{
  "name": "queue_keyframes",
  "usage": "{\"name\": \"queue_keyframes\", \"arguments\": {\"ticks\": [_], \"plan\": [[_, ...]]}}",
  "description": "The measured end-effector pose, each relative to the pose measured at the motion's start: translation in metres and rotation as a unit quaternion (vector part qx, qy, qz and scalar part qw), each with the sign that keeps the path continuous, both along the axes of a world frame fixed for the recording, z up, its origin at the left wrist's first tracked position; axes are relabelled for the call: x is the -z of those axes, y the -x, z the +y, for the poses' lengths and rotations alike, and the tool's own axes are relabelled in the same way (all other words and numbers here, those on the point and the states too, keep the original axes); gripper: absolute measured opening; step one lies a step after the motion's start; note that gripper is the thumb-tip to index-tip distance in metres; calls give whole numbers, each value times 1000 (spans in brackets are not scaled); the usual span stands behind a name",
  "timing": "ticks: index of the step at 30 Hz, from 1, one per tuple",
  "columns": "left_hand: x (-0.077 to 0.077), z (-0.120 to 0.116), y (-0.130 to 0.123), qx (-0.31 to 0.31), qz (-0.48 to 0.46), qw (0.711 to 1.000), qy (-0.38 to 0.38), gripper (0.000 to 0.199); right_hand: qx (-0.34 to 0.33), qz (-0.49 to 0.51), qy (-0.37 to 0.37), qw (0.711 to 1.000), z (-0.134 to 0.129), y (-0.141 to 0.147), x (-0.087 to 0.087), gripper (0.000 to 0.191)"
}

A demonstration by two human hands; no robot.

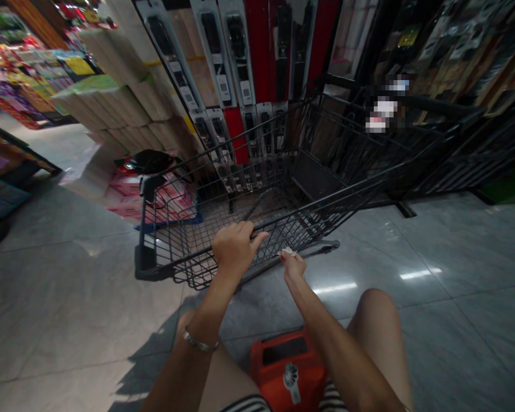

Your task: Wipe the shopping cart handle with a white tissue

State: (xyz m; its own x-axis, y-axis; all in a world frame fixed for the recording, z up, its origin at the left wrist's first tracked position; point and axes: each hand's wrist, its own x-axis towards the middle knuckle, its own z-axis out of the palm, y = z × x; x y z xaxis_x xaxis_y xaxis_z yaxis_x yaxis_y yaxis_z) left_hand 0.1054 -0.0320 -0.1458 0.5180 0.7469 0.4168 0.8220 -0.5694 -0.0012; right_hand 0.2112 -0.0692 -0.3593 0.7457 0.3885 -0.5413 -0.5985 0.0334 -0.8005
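A dark wire shopping cart (pixel 189 252) stands across the middle of the view. My left hand (pixel 235 246), with a bracelet on its wrist, is closed over the cart's near upper side, and its thumb points right. Part of a dark, thin rod (pixel 254 206) shows just beyond this hand; whether the hand also holds it is unclear. My right hand (pixel 293 266) is pinched on a small crumpled white piece (pixel 288 250), just outside the cart's near side. Below the hands, between my knees, is an orange-red object (pixel 285 366) with a dark opening and a pale emblem.
Behind the cart hangs a rack of packaged dark items (pixel 236 40). Stacked wrapped packs (pixel 107 106) and pink packages (pixel 171 191) stand at its left, with a black bag (pixel 150 162) on top. Another display stand (pixel 4 171) is at the far left. Grey tiles (pixel 68 297) cover the floor.
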Motion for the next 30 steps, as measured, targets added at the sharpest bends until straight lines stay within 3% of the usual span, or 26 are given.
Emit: {"name": "queue_keyframes", "arguments": {"ticks": [7, 14, 30], "plan": [[-1, 0, 2, -1, 8, 1000, -17, 40, 16, -28, -42, 999, 0, 1, -22, 25], [-1, -2, 3, -10, 0, 1000, -22, 40, -19, -82, -47, 995, 1, -5, -41, 21], [1, -24, 3, -9, -11, 999, -49, 38, -83, -113, 35, 989, -28, 2, -7, 15]]}}
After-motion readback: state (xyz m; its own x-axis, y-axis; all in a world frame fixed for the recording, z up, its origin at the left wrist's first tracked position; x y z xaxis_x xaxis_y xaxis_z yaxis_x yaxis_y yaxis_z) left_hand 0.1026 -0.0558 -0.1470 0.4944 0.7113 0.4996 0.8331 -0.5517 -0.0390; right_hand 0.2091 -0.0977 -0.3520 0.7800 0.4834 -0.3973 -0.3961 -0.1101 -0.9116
